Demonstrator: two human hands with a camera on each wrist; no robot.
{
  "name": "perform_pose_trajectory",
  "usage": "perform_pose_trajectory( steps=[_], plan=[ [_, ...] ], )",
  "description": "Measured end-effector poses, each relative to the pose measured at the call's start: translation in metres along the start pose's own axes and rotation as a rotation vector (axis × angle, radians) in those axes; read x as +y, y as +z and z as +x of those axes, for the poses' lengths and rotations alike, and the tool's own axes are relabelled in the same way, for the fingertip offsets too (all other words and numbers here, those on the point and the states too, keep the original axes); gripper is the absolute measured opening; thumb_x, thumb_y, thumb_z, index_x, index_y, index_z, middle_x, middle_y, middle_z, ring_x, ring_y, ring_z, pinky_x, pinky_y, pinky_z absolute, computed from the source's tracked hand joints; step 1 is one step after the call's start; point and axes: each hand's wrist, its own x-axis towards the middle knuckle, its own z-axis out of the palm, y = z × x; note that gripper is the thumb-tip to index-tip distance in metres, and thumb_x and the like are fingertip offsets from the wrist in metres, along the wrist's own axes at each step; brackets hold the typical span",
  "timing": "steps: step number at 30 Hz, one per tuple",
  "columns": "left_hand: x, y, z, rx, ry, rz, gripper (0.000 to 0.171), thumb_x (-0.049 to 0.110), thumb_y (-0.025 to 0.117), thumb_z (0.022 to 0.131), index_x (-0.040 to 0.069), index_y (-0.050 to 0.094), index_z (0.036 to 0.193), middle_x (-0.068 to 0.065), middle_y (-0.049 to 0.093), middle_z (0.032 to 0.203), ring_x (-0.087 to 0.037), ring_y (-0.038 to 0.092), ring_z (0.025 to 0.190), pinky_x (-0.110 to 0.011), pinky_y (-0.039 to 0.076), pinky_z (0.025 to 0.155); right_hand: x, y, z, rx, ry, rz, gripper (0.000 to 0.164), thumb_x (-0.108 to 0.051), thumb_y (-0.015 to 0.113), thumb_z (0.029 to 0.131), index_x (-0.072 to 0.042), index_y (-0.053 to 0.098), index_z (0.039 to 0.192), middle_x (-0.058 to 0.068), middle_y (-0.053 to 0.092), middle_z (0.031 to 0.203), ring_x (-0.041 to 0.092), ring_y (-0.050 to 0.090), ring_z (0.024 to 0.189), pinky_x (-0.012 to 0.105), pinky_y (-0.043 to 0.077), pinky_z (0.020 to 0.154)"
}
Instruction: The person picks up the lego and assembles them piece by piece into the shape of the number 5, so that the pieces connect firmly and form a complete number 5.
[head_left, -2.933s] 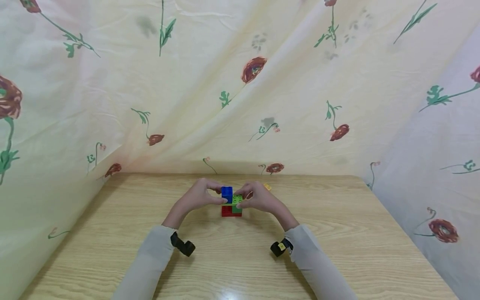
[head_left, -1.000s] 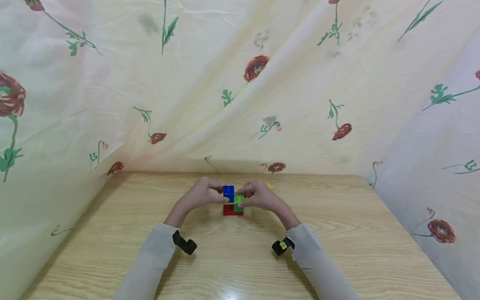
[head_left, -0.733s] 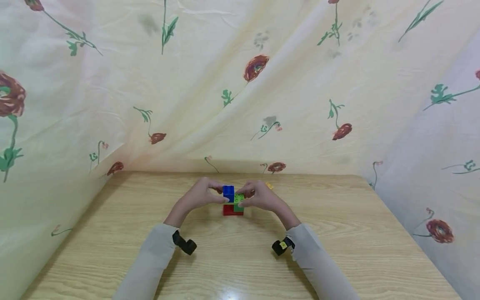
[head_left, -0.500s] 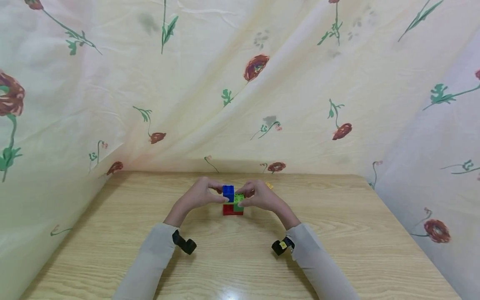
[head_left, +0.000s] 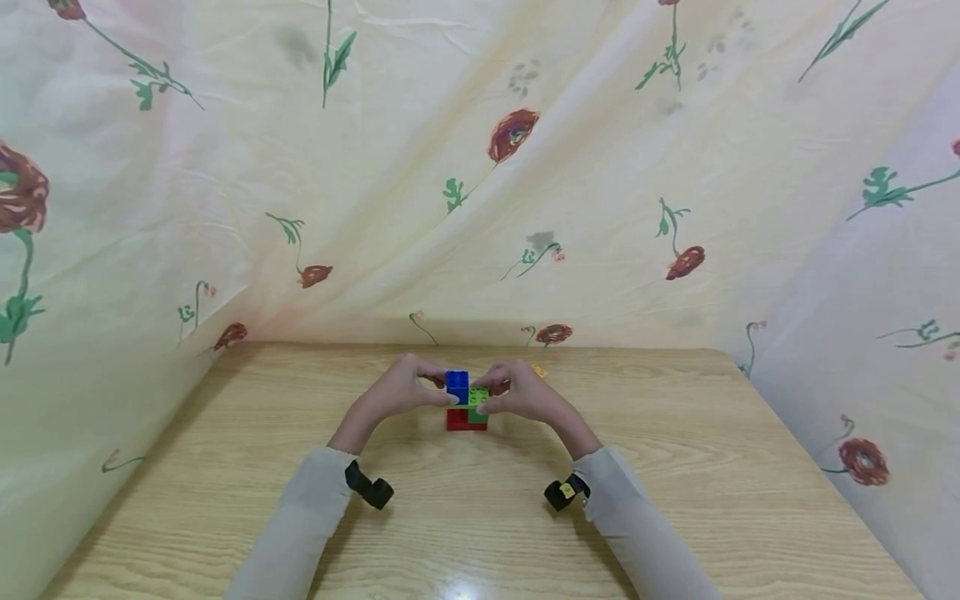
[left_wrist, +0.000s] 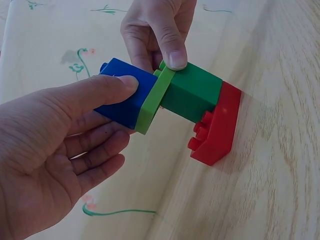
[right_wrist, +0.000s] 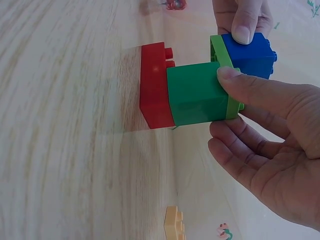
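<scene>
A small stack of toy building bricks stands on the wooden table [head_left: 465, 533]. At its base lies a flat red brick [left_wrist: 220, 127], with a green brick [right_wrist: 196, 95] on its right half. A thin light green brick [head_left: 477, 394] caps the green one and juts out leftward over the bare red studs. On that overhang sits a blue brick [head_left: 457, 387], which my left hand [head_left: 401, 389] pinches between thumb and fingers. From the other side my right hand [head_left: 521, 396] pinches the light green brick, its thumb at the seam with the green brick.
Behind my right hand, near the table's back edge, lies a yellow brick [head_left: 538, 371], seen also as a pale orange brick [right_wrist: 174, 223] in the right wrist view. Flowered cloth [head_left: 375, 167] hangs along the back and both sides.
Both hands keep the same grip on the bricks, and the stack stays put. The head view has shifted slightly since the oldest frame, and the cloth at the right has swayed a little.
</scene>
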Motion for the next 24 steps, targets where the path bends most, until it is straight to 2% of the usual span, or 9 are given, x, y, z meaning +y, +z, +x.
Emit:
perform_pose_trajectory(
  steps=[12,24],
  plan=[
    [0.0023,-0.0005,-0.0015,0.020,0.003,0.008,0.037,0.025,0.083,0.087,0.009,0.076,0.119,-0.004,0.078,0.106,-0.019,0.069,0.099,-0.041,0.056,0.090,-0.0014,-0.0004,0.0000,-0.003,-0.005,-0.024,0.035,-0.015,0.083,0.085,-0.005,0.076,0.118,0.008,0.071,0.101,0.016,0.060,0.089,0.031,0.053,0.079],
    [0.0017,0.0012,-0.0004,0.027,0.008,0.039,0.037,0.027,0.083,0.086,0.008,0.076,0.118,-0.004,0.078,0.105,-0.016,0.068,0.098,-0.040,0.057,0.089,-0.0010,-0.0002,-0.0008,-0.016,-0.003,-0.039,0.035,-0.016,0.082,0.086,-0.004,0.075,0.119,0.008,0.072,0.106,0.016,0.062,0.092,0.038,0.056,0.088]
  ],
)
